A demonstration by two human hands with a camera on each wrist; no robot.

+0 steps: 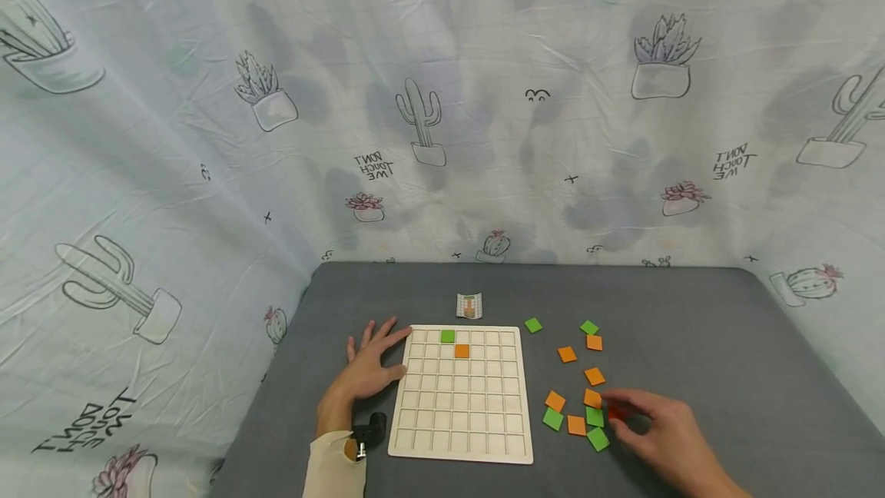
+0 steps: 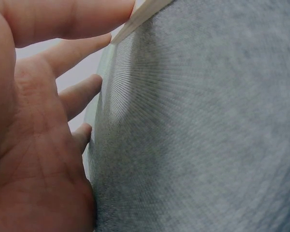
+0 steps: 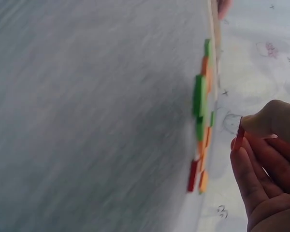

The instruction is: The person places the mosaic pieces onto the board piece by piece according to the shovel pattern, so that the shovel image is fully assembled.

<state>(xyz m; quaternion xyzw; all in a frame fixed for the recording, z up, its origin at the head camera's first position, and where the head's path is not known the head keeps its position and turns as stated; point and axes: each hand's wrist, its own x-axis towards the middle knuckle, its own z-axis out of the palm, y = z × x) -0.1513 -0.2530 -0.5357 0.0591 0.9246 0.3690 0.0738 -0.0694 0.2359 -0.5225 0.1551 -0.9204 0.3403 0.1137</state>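
My left hand [image 1: 372,367] lies with straight fingers at the upper left edge of a pale wooden grid board [image 1: 396,436]. Its thumb touches the board's side, as the left wrist view shows too. In the board's grid sit one green tile [image 1: 448,336] and one orange tile [image 1: 462,351]. My right hand [image 1: 660,425] pinches a thin red tile [image 3: 239,135] between thumb and fingers, above the table to the right of the loose tiles. Another red tile [image 3: 192,176] lies on the table in the right wrist view.
Several loose orange tiles [image 1: 577,426] and green tiles [image 1: 552,419] lie scattered right of the board. A small printed pattern card [image 1: 469,306] is behind it. The grey table [image 1: 733,344] backs onto a cactus-print curtain [image 1: 525,137].
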